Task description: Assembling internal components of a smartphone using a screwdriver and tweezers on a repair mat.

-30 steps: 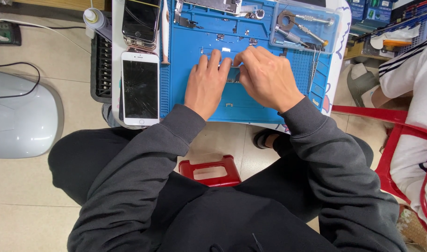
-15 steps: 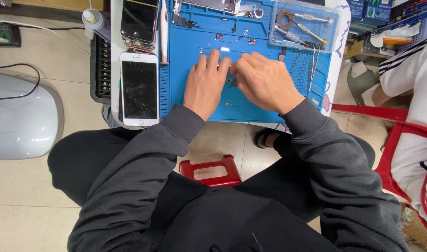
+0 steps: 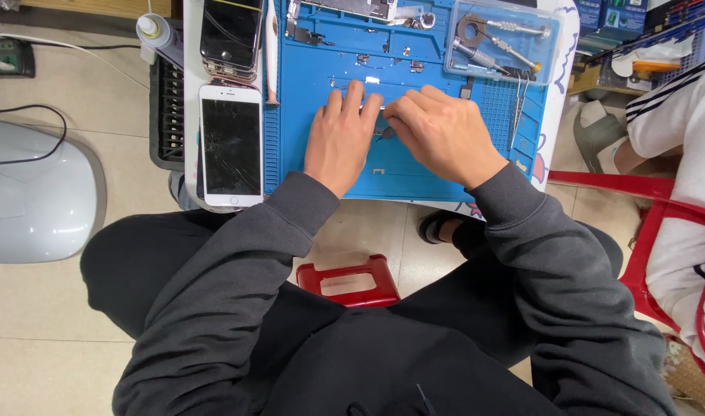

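My left hand (image 3: 341, 139) lies flat on the blue repair mat (image 3: 414, 173), its fingertips pressing on a small pale part that is mostly hidden beneath them. My right hand (image 3: 445, 135) is curled right beside it, knuckles up, pinching a thin dark-tipped tool (image 3: 385, 132) whose point sits between the two hands. What the tip touches is hidden by my fingers. Small loose parts (image 3: 410, 68) lie on the mat beyond my fingers.
A white phone with a cracked screen (image 3: 231, 146) lies left of the mat, a dark phone (image 3: 231, 35) beyond it. A clear tray of hand tools (image 3: 503, 38) sits at the far right. A red stool (image 3: 349, 281) stands below. Another person's sleeve (image 3: 676, 154) and a red chair (image 3: 653, 231) are at right.
Both hands stay pressed together at the same spot on the mat. Only tiny finger shifts show.
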